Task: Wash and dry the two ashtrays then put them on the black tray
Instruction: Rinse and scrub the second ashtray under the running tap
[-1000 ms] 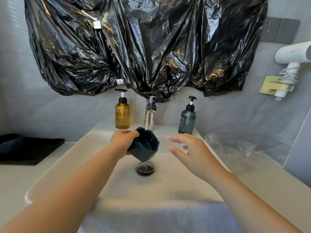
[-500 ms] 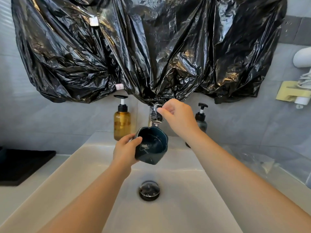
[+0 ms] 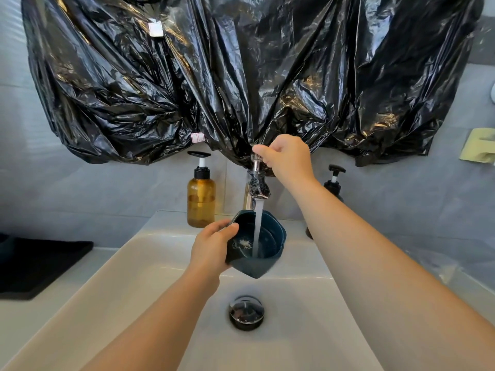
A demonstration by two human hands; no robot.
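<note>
Glossy, crumpled black plastic sheeting [image 3: 241, 76] hangs over the grey wall behind a smooth white ceramic basin [image 3: 107, 277]. Over the basin's middle, the left hand [image 3: 211, 247] grips the dark teal glazed ashtray [image 3: 267, 245], fingers curled round its left wall. Tilted toward the camera, the ashtray is deep and round-cornered (a pale speck clings inside), and a thin stream of water [image 3: 257, 223] falls into it. Above it, the right hand [image 3: 286, 156] pinches the small chrome faucet handle [image 3: 256, 159]. A flat black tray [image 3: 40, 266] lies at the counter's left edge.
</note>
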